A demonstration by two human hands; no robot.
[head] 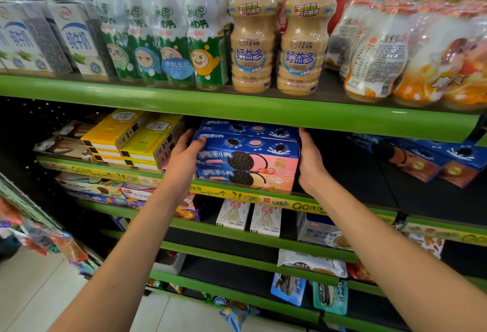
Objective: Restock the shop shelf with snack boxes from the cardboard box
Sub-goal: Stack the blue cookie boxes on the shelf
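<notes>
Both forearms reach up from the bottom edge. The left hand (pixel 184 155) grips the left end of the top biscuit box (pixel 247 151), thumb on its lid; the right hand (pixel 312 160) lies flat against the right end, fingers straight. That box sits on a second biscuit box (pixel 246 178) on the green shelf (pixel 342 204). Yellow boxes (pixel 131 139) are stacked just left. Above stand beige bottles (pixel 276 41).
</notes>
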